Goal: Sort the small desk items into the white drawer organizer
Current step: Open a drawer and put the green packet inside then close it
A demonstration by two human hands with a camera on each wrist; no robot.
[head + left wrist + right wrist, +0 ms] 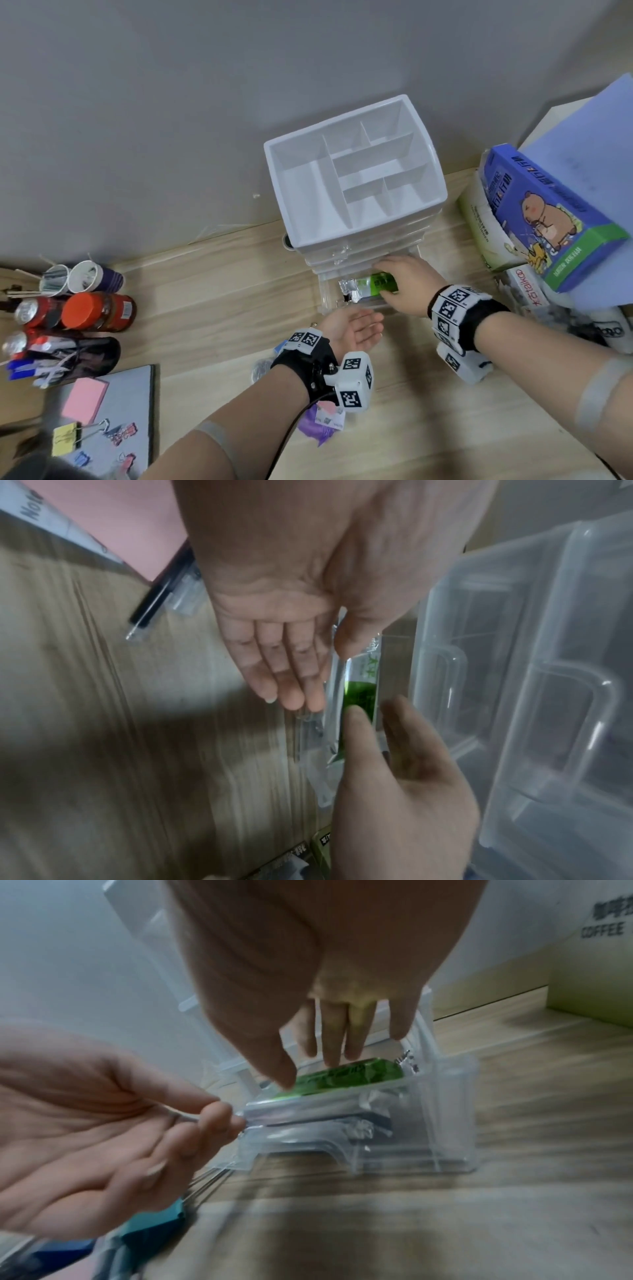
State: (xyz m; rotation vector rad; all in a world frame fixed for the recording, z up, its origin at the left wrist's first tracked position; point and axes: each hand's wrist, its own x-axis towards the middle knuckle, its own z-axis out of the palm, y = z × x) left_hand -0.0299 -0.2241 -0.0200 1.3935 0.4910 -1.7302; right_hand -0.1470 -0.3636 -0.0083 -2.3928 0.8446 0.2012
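I see a wooden desk (212, 301). The white drawer box (356, 178) stands on it in the middle. At the left sit red cans (30, 310), a jar with an orange lid (99, 311), paper cups (82, 277) and a grey notebook (133, 404). A blue box (548, 219) is at the right.

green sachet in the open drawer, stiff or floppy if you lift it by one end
Probably floppy: the green sachet has a crinkled foil end. Likely light, since the right hand handles it with fingertips only. The glossy wrapper may be slippery.
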